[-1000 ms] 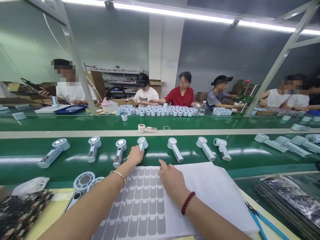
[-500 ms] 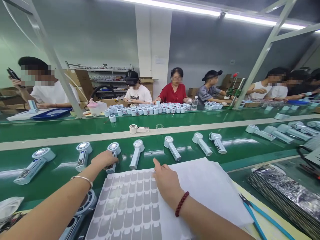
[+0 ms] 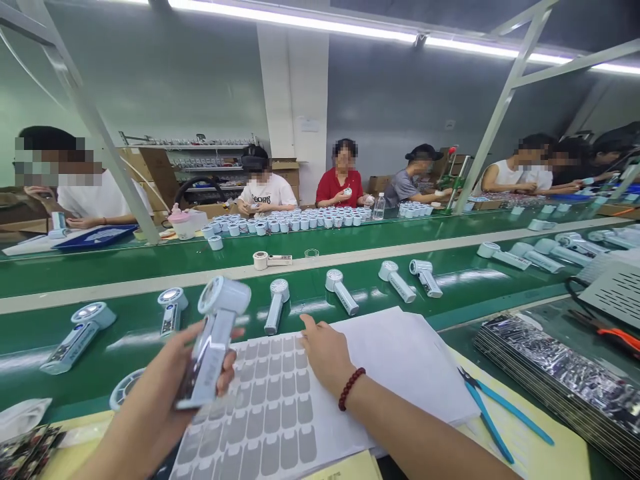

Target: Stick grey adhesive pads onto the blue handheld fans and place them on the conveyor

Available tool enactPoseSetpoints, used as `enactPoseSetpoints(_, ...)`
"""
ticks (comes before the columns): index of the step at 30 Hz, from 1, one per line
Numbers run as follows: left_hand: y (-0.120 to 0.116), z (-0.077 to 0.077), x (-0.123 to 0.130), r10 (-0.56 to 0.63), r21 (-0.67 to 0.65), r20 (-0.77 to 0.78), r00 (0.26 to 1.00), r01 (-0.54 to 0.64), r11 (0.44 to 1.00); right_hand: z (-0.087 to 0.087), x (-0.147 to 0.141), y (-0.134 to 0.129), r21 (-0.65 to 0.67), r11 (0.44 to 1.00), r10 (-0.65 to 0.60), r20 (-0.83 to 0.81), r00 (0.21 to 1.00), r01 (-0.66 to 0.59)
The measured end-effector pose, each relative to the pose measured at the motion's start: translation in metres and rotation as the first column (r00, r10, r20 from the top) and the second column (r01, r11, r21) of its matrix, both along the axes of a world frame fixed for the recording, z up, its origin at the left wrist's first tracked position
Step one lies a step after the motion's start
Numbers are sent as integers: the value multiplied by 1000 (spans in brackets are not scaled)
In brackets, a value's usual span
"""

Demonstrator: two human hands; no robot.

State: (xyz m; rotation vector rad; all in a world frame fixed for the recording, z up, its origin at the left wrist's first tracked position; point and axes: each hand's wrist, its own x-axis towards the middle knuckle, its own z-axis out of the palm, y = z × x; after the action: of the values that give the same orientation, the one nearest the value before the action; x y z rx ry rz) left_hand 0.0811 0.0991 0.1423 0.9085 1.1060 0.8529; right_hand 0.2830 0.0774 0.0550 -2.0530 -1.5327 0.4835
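Observation:
My left hand (image 3: 165, 380) is wrapped round the handle of a pale blue handheld fan (image 3: 213, 340), raised above the sheet's left side with its round head up and tilted. A grey panel shows along the handle. My right hand (image 3: 325, 350) holds nothing and lies palm down on the white paper, fingers apart at the top edge of a sticker sheet (image 3: 295, 407). Rows of grey rounded labels cover that sheet. Another fan with a round ring head (image 3: 125, 388) is partly hidden behind my left forearm.
More fans lie along the green belt (image 3: 305, 293). To the right are blue-handled cutters (image 3: 493, 413), a stack of metallic sheets (image 3: 565, 387) and orange-handled pliers (image 3: 613, 333). Co-workers sit across the belt behind many small blue-white parts (image 3: 290, 220). A metal post (image 3: 95, 120) stands left.
My left hand has lifted the fan off the belt and drawn it nearer, over the sheet's left side. My right hand stays on the paper. The view has shifted slightly.

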Motion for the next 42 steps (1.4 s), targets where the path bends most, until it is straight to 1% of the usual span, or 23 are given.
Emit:
enactPoseSetpoints(2, -25, -12, -5, 78, -140, 80, 994, -66, 988, -1, 0, 2, 15, 1000, -9, -90, 996, 10)
enactPoseSetpoints(5, -49, -30, -7, 145, -311, 101, 984, -107, 944, -3, 4, 7, 45, 999, -2, -301, 954, 16)
enactPoseSetpoints(7, -59, -37, -2, 190, -334, 122, 974, -140, 932, -3, 9, 9, 53, 999, 25, -465, 885, 0)
enactPoseSetpoints(10, -65, -38, 8, 306, -278, 200, 931, -245, 929, 5, 15, 3, 77, 996, 84, -673, 735, -44)
enactPoseSetpoints(12, -66, -36, 15, 354, -313, 309, 883, -256, 914, 15, 12, -12, 119, 990, 139, -771, 622, -74)
enactPoseSetpoints(13, -66, -34, 17, 374, -363, 367, 852, -239, 901, 21, 8, -22, 145, 985, 171, -806, 566, -91)
enactPoseSetpoints(15, -67, -30, 22, 448, -474, 438, 780, -223, 852, 32, -6, -48, 204, 971, 239, -853, 464, -124)
enactPoseSetpoints(17, -71, -27, 27, 494, -537, 465, 734, -210, 817, 39, -23, -76, 255, 959, 283, -886, 368, -125)
enactPoseSetpoints(18, -73, -26, 30, 508, -550, 469, 722, -211, 808, 42, -32, -89, 277, 955, 296, -905, 307, -105)
enactPoseSetpoints(19, -76, -25, 33, 515, -556, 470, 717, -213, 803, 43, -40, -101, 289, 953, 301, -914, 272, -86)
enactPoseSetpoints(20, -80, -25, 37, 520, -562, 466, 716, -214, 799, 43, -47, -110, 295, 953, 302, -919, 255, -63)
enactPoseSetpoints(21, -83, -25, 40, 522, -568, 465, 715, -212, 795, 43, -54, -118, 296, 954, 295, -921, 254, -35)
enactPoseSetpoints(23, -89, -25, 46, 536, -584, 459, 709, -214, 783, 42, -62, -127, 289, 957, 270, -919, 289, 25)
enactPoseSetpoints(26, -96, -25, 50, 543, -594, 462, 701, -210, 777, 43, -67, -131, 272, 959, 233, -919, 318, 83)
enactPoseSetpoints(34, -103, -27, 47, 571, -592, 459, 680, -245, 768, 46, -70, -134, 223, 972, 187, -927, 324, 77)
enactPoseSetpoints(39, -105, -30, 44, 571, -599, 468, 675, -233, 767, 48, -73, -134, 215, 973, 172, -919, 355, 86)
enactPoseSetpoints(42, -105, -32, 43, 564, -604, 474, 676, -217, 767, 49, -75, -135, 223, 971, 172, -902, 396, 85)
